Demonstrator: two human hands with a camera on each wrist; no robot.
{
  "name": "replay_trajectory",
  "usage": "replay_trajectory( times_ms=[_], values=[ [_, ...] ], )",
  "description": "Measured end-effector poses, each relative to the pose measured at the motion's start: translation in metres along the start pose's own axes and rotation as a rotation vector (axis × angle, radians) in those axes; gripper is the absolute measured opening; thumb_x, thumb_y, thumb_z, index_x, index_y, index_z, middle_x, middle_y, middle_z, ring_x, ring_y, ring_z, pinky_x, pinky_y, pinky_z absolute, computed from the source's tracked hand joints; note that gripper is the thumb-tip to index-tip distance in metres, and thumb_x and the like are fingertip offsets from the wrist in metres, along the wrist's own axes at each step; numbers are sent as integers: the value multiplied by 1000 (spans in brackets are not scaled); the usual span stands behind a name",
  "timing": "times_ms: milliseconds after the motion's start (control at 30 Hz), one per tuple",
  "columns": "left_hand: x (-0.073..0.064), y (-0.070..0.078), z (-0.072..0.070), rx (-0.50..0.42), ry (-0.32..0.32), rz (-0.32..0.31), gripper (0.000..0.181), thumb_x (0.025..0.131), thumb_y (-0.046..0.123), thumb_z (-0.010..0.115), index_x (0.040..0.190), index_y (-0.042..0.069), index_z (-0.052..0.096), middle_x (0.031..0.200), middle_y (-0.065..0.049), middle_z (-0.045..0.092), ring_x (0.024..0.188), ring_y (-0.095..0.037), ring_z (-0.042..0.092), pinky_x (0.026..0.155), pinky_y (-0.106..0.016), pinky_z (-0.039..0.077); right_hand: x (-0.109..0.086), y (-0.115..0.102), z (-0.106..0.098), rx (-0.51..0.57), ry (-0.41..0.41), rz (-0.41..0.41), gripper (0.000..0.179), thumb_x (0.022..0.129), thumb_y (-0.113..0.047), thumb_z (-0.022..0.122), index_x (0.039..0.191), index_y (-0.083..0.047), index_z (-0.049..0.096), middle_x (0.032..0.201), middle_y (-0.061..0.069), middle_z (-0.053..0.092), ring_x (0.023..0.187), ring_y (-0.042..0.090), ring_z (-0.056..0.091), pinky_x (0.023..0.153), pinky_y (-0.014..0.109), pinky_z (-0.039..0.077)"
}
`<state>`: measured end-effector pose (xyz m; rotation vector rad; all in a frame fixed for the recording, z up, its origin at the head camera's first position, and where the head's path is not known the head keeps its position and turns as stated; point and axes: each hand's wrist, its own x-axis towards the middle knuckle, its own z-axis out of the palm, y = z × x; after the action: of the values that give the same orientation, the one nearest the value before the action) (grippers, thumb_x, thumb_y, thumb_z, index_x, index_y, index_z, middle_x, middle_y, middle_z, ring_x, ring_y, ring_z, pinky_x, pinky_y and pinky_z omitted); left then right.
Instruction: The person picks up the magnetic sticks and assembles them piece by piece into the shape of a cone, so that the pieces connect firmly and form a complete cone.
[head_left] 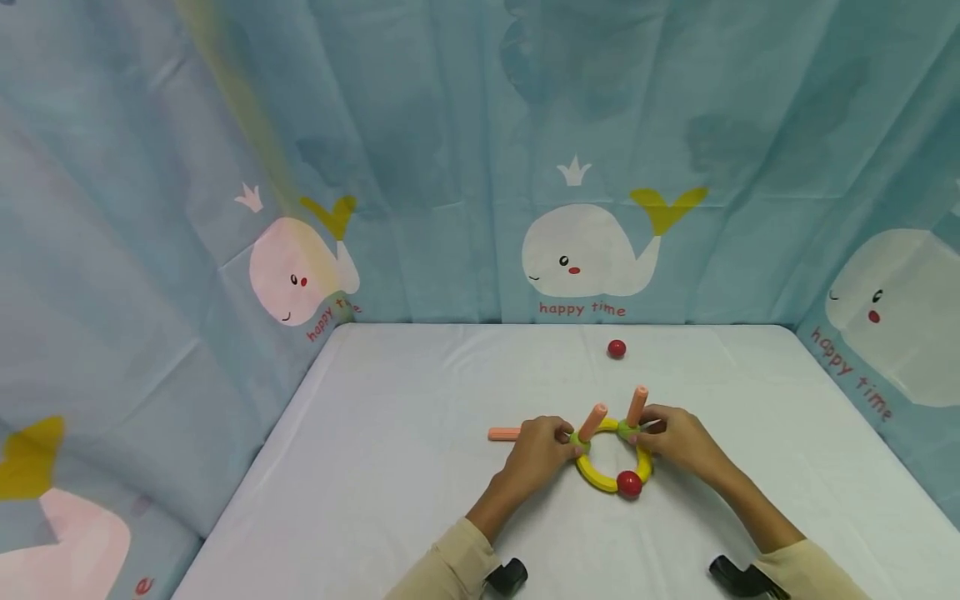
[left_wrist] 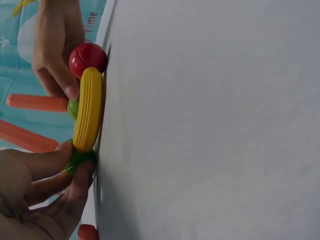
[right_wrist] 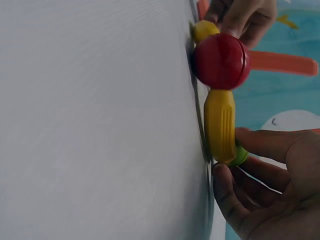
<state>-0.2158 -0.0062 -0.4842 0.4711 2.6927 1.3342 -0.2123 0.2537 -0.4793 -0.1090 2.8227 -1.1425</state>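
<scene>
On the table lies a ring of curved yellow rods joined by balls. A red ball forms its near side, and green balls sit at the left and far right. From each green ball an orange rod stands up, the left one tilted to the right. My left hand pinches the left green ball between thumb and fingers. With thumb and fingertips, my right hand pinches the other green ball, where a yellow rod meets it.
A loose red ball sits near the table's far edge. Another orange rod lies flat just left of my left hand, partly hidden by it. Behind the white table hangs a blue curtain with whale prints.
</scene>
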Motion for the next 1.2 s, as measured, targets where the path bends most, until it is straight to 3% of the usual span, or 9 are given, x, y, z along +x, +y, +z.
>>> replay_trajectory(
  times_ms=[333,500,700,933,1200],
  values=[
    [22,3,-1,50,-12,33,25,91,14,85,112,3,80,93,1,75,85,-7,63,80,-24,54,-26,6,-7,60,-28,11,40,91,-20,83,123,2,73,104,8,76,88,20,67,65,29,58],
    [34,5,-2,59,-56,38,21,94,13,82,115,7,81,97,1,76,89,-8,65,80,-22,56,-37,7,-6,106,-56,20,35,91,-19,83,121,-2,74,102,4,75,86,18,65,64,29,57],
    [47,4,-1,63,-106,50,21,96,17,81,116,13,83,97,6,75,89,-6,63,77,-18,54,-48,8,-3,130,-75,-28,27,92,-18,82,115,-5,74,92,2,72,81,16,64,62,27,56],
    [56,6,2,48,-166,36,21,95,21,82,116,17,84,106,8,79,91,-3,66,78,-17,55,-57,4,3,139,-96,-52,21,89,-15,82,104,-4,71,89,2,70,80,15,66,62,27,57],
    [58,11,4,91,-181,41,20,95,19,81,116,18,84,110,9,80,93,-2,67,83,-18,56,-62,0,12,145,-102,-113,16,88,-8,79,101,-7,70,88,1,69,78,11,64,64,26,56]
  ],
)
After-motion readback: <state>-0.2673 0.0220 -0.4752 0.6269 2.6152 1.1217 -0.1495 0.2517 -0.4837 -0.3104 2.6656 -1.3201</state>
